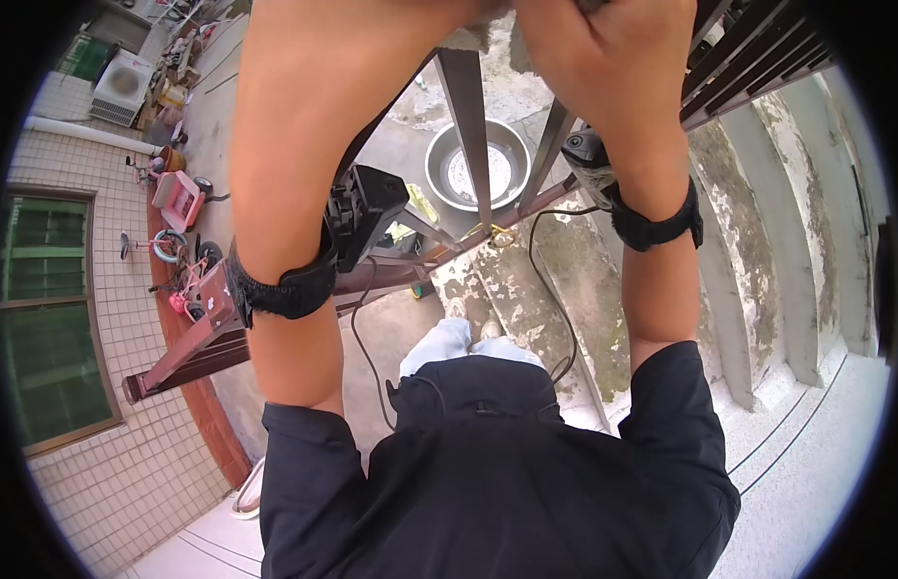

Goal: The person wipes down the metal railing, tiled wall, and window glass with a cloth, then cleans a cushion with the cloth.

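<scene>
Both my arms reach up to the top edge of the head view, above a brown metal railing. My right hand is cut off by the edge; its fingers look curled, and what they hold is hidden. Of my left hand only a sliver shows, with the fingers out of frame. Close to both hands, a greyish piece sits at the top of a railing bar; I cannot tell what it is. Black straps with a device on the left and another device on the right are around my forearms.
Below the railing stands a round metal basin on the ground. Worn concrete steps descend under me. Black cables hang from the forearm devices. Children's bikes, a pink toy and an air-conditioner unit are at the left.
</scene>
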`<state>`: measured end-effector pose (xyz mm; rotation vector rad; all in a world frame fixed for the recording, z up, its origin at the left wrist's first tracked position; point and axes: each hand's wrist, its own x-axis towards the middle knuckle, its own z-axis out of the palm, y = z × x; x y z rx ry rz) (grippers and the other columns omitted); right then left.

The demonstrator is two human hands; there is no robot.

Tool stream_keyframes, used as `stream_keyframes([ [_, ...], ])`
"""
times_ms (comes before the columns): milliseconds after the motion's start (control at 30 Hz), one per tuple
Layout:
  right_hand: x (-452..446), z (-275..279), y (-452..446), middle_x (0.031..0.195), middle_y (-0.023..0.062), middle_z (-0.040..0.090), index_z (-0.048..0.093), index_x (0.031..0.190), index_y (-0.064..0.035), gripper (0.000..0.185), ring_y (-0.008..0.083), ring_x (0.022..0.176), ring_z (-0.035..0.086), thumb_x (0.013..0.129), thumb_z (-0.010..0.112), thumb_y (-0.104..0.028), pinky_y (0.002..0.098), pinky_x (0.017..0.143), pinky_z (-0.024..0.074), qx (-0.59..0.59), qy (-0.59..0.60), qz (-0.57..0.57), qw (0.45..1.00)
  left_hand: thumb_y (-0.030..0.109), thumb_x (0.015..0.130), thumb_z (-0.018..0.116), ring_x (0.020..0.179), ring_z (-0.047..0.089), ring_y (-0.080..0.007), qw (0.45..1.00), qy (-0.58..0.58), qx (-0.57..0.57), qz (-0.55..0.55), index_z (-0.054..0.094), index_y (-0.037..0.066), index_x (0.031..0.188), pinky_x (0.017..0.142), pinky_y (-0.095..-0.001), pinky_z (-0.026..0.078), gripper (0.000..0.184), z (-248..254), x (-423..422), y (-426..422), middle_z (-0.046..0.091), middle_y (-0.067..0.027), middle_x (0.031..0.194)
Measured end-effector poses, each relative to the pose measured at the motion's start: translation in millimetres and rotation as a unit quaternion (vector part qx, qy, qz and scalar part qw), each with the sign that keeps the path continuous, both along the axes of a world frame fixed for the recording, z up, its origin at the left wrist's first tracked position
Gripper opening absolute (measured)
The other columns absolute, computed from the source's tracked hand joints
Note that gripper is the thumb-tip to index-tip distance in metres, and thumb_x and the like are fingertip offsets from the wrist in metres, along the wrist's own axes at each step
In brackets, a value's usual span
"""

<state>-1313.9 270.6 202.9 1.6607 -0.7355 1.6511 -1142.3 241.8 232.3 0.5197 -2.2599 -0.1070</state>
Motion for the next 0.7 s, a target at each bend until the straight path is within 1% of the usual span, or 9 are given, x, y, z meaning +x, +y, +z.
stream_keyframes([
  [67, -21.6, 17.3, 11.0, 0.107, 0.0097, 0.072, 0.077, 0.099, -0.0081, 0.032, 0.0374, 0.131, 0.047, 0.075, 0.057, 0.000, 0.0510, 0.113, 0.0262, 0.018, 0.039, -0.084, 0.996, 0.011, 0.073, 0.077, 0.082, 0.067, -0.0373, 1.000, -0.001, -0.010, 0.005, 0.065, 0.001, 0.099, 0.069, -0.0380, 0.052, 0.030, 1.7, -5.0, 6.3, 0.070, -0.0139, 0.091],
  [133, -36.3, 30.6, 21.4, 0.108, 0.0123, 0.072, 0.075, 0.101, -0.0041, 0.033, 0.0355, 0.129, 0.049, 0.076, 0.054, 0.003, 0.0421, 0.112, 0.0315, 0.065, 0.055, -0.125, 0.988, 0.012, 0.073, 0.077, 0.082, 0.067, -0.0374, 1.000, 0.004, -0.017, 0.014, 0.064, 0.001, 0.099, 0.069, -0.0382, 0.052, 0.031, 0.7, -4.8, 11.7, 0.070, -0.0147, 0.091],
  [233, -30.6, 23.8, 18.5, 0.111, 0.0127, 0.071, 0.074, 0.103, -0.0019, 0.033, 0.0344, 0.128, 0.051, 0.077, 0.054, 0.004, 0.0381, 0.108, 0.0362, 0.027, 0.047, -0.116, 0.992, 0.012, 0.073, 0.077, 0.083, 0.067, -0.0376, 0.999, 0.015, -0.022, 0.021, 0.063, 0.001, 0.099, 0.070, -0.0387, 0.052, 0.032, -3.6, -2.6, 17.8, 0.069, -0.0159, 0.092],
  [300, -14.9, 19.0, 18.8, 0.111, 0.0132, 0.071, 0.073, 0.103, -0.0010, 0.033, 0.0323, 0.125, 0.054, 0.077, 0.054, 0.005, 0.0363, 0.104, 0.0393, 0.023, -0.012, -0.072, 0.997, 0.013, 0.073, 0.078, 0.084, 0.067, -0.0378, 0.999, 0.024, -0.020, 0.025, 0.062, 0.001, 0.099, 0.070, -0.0390, 0.052, 0.033, -5.2, -0.3, 21.0, 0.069, -0.0167, 0.092],
  [333, -0.1, 17.8, 24.4, 0.111, 0.0135, 0.071, 0.072, 0.104, -0.0007, 0.033, 0.0311, 0.123, 0.055, 0.077, 0.054, 0.005, 0.0356, 0.102, 0.0408, 0.047, -0.064, -0.037, 0.996, 0.013, 0.072, 0.078, 0.084, 0.067, -0.0379, 0.999, 0.028, -0.018, 0.030, 0.062, 0.001, 0.099, 0.071, -0.0391, 0.052, 0.034, -7.0, 2.3, 23.0, 0.069, -0.0171, 0.092],
  [400, 9.0, 13.2, 28.5, 0.110, 0.0139, 0.070, 0.072, 0.104, -0.0003, 0.034, 0.0290, 0.118, 0.058, 0.076, 0.054, 0.006, 0.0343, 0.099, 0.0429, 0.059, -0.077, -0.032, 0.995, 0.014, 0.072, 0.078, 0.085, 0.066, -0.0380, 0.999, 0.035, -0.013, 0.040, 0.061, 0.001, 0.100, 0.071, -0.0394, 0.052, 0.034, -10.3, 5.8, 23.1, 0.068, -0.0179, 0.092],
  [533, 7.0, 0.3, 27.9, 0.109, 0.0135, 0.071, 0.072, 0.104, -0.0001, 0.035, 0.0274, 0.111, 0.061, 0.075, 0.054, 0.008, 0.0324, 0.097, 0.0444, 0.012, 0.046, -0.089, 0.995, 0.015, 0.072, 0.078, 0.086, 0.066, -0.0383, 0.997, 0.043, 0.008, 0.065, 0.060, 0.001, 0.100, 0.072, -0.0400, 0.052, 0.036, -13.4, 16.1, 30.8, 0.068, -0.0195, 0.093],
  [633, 16.8, -14.4, 14.2, 0.106, 0.0130, 0.071, 0.074, 0.102, -0.0031, 0.033, 0.0333, 0.110, 0.061, 0.074, 0.058, 0.004, 0.0394, 0.100, 0.0426, -0.018, 0.076, -0.063, 0.995, 0.016, 0.071, 0.078, 0.088, 0.066, -0.0386, 0.995, 0.040, 0.021, 0.083, 0.059, 0.001, 0.100, 0.073, -0.0404, 0.051, 0.038, -15.5, 22.2, 33.1, 0.067, -0.0207, 0.094],
  [700, 29.4, -25.5, 14.0, 0.106, 0.0125, 0.071, 0.075, 0.102, -0.0051, 0.033, 0.0370, 0.113, 0.059, 0.073, 0.060, 0.001, 0.0449, 0.102, 0.0396, -0.046, 0.099, -0.120, 0.987, 0.016, 0.071, 0.078, 0.088, 0.066, -0.0387, 0.995, 0.042, 0.027, 0.091, 0.058, 0.001, 0.101, 0.074, -0.0407, 0.051, 0.039, -16.3, 25.1, 34.1, 0.067, -0.0215, 0.094],
])
